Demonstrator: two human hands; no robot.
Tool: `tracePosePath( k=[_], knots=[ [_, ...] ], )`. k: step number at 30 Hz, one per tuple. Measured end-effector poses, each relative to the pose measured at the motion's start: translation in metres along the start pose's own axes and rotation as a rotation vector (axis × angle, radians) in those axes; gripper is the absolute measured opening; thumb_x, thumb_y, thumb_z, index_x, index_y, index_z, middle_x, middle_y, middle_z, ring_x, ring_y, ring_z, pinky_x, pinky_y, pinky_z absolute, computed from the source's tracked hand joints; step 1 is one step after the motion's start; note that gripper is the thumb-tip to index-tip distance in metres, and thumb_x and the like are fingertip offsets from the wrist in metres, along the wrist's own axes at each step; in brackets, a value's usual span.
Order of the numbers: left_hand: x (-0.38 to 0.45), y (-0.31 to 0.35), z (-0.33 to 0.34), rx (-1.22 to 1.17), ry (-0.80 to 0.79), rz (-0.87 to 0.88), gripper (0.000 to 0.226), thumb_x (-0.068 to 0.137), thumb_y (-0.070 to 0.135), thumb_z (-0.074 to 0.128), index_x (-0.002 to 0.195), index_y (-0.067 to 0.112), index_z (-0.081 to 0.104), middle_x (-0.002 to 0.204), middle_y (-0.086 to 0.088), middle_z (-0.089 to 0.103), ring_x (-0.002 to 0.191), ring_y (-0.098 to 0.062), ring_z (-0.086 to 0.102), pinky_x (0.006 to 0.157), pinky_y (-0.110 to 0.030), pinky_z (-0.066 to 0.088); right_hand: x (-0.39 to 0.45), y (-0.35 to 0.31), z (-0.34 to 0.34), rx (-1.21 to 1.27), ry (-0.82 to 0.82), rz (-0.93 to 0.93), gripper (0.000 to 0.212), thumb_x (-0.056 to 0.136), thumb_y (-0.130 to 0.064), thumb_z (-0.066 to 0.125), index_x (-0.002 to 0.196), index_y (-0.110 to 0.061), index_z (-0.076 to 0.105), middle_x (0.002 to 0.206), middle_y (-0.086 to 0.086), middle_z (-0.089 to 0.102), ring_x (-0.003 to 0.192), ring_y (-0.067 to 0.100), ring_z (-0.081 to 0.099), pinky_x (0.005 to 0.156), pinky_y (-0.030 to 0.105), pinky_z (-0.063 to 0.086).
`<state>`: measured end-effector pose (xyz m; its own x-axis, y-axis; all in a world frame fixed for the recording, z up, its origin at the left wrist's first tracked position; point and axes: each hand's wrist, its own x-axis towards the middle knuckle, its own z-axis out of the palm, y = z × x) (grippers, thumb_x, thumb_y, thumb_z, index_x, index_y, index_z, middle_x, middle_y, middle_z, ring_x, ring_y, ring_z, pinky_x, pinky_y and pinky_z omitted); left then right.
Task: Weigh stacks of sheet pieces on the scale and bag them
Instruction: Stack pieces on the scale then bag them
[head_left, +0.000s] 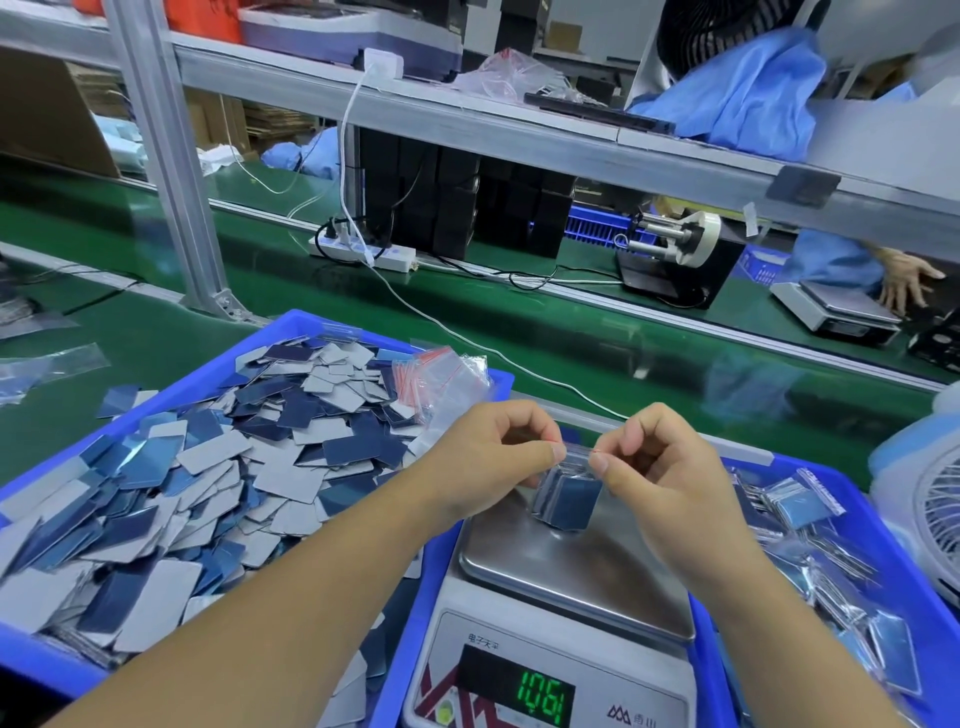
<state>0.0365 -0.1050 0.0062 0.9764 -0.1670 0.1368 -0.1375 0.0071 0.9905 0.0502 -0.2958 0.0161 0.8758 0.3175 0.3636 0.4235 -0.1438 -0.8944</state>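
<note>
You are holding a small clear zip bag with a stack of dark blue sheet pieces inside (567, 496), its bottom resting on the steel pan of the white digital scale (571, 577). Your left hand (493, 457) is pinching the bag's mouth at its left end, and your right hand (657, 467) is pinching it at the right end, fingers curled tight on the plastic. The seal strip is running left to right between your thumbs, with the stack hanging straight below it. Both hands are equally near, so the closing press is likely travelling along that line. The blue tray of bagged stacks (852, 478) is lying just beside your right hand.
</note>
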Motion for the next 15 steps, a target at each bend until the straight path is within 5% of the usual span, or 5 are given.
tracePosePath(
  k=[9,15],
  knots=[
    [-0.0018,-0.0025,0.0028,0.167,0.027,0.094,0.018,0.086,0.011,0.071,0.076,0.026,0.070,0.067,0.012,0.063,0.063,-0.008,0.055,0.066,-0.022,0.047,-0.0037,-0.0001,0.0038,-0.052,-0.011,-0.014,0.014,0.075,-0.033,0.071,0.075,-0.033,0.057,0.080,0.000,0.066,0.071,0.018,0.056,0.068,0.041,0.048],
    [-0.0032,-0.0014,0.0078,0.230,0.046,0.147,0.008,0.079,0.022,0.066,0.075,0.028,0.067,0.070,0.013,0.063,0.068,-0.008,0.056,0.069,-0.026,0.049,-0.0045,0.0010,0.0068,-0.100,0.011,-0.038,0.013,0.072,-0.038,0.069,0.072,-0.034,0.057,0.076,-0.002,0.065,0.070,0.020,0.057,0.067,0.042,0.049]
  ],
)
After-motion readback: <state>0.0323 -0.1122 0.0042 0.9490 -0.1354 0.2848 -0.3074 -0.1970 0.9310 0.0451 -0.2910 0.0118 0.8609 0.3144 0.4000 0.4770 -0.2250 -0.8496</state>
